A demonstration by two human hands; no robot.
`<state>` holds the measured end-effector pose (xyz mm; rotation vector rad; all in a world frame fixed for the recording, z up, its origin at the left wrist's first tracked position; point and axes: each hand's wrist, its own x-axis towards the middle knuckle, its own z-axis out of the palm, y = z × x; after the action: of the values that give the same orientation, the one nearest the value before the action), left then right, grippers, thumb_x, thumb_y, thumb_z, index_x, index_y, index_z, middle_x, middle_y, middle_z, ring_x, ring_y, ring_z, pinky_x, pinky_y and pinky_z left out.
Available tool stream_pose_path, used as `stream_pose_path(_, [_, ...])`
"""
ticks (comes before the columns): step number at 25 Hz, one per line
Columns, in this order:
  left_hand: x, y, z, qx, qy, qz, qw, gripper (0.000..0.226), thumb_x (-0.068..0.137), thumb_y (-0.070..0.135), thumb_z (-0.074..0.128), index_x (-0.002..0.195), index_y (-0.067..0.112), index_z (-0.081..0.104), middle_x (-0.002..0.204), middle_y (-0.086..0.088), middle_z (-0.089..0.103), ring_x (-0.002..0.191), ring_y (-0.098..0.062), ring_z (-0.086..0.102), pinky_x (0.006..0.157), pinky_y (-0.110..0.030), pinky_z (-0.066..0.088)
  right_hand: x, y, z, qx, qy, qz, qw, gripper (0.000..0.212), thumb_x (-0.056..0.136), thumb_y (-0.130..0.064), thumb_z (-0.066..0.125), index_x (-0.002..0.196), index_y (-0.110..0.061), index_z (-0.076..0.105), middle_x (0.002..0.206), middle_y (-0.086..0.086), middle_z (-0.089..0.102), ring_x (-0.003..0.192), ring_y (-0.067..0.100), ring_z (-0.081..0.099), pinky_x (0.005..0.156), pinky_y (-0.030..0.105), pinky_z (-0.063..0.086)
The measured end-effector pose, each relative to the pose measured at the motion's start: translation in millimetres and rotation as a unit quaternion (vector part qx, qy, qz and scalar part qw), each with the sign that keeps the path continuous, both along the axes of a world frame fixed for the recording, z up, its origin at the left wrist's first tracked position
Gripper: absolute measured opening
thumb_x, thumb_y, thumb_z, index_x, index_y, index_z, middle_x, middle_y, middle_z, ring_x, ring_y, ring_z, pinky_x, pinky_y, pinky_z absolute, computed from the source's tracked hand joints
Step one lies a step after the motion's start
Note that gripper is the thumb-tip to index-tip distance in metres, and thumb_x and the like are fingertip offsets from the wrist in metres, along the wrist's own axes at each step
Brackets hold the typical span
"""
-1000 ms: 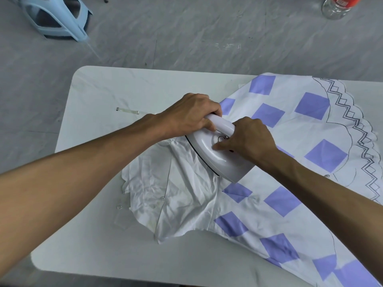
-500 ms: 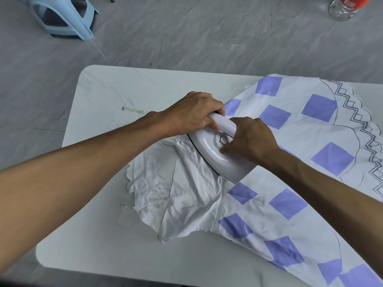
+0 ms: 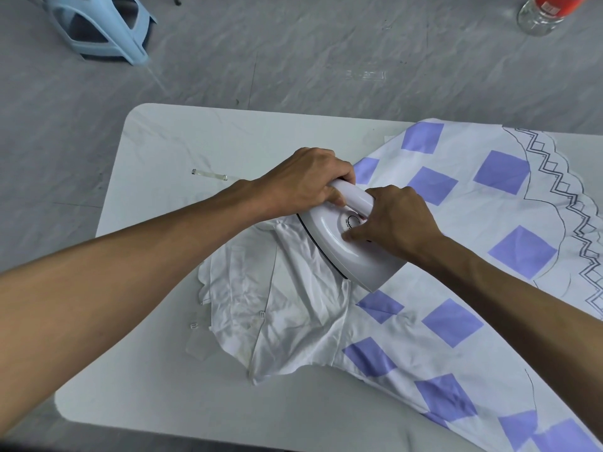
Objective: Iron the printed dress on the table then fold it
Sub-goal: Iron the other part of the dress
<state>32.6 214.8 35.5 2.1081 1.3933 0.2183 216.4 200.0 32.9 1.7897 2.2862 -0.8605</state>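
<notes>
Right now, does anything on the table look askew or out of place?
Yes. On the dress, the plain white top lies bunched and creased beside the iron. A clear strap lies on the table beyond it; I cannot tell whether it joins the dress. Nothing looks spilled.

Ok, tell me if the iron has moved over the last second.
No. The iron keeps its place on the dress: its gap to the clear strap and to the purple square at its near corner looks unchanged.
</notes>
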Motion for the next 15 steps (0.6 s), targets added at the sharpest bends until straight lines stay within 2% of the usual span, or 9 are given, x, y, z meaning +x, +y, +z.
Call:
stream_pose_path(7, [2.0,2.6,4.6,0.007,0.004,-0.001,1.0,0.021,0.078,0.03,0.069,0.098,0.022,0.068,0.084,-0.002,0.061,0.083,-0.018,0.053,0.073,-0.027,0.036,0.0,1.7,-0.7,0.023,-0.02,-0.005,1.0,0.041,0.06,-0.057,0.073,0.07,-0.025,0.05,0.068,0.002,0.057,0.067,0.023,0.053,0.048,0.029,0.028])
stream_pose_path(15, [0.8,-0.3,3.2,-0.001,0.002,0.002,1.0,0.023,0.078,0.032,0.068,0.098,0.022,0.068,0.084,-0.001,0.06,0.083,-0.019,0.053,0.071,-0.026,0.033,-0.3,0.4,-2.0,0.013,-0.011,0.004,1.0,0.042,0.06,-0.057,0.074,0.073,-0.023,0.055,0.07,0.004,0.061,0.069,0.025,0.056,0.054,0.03,0.034])
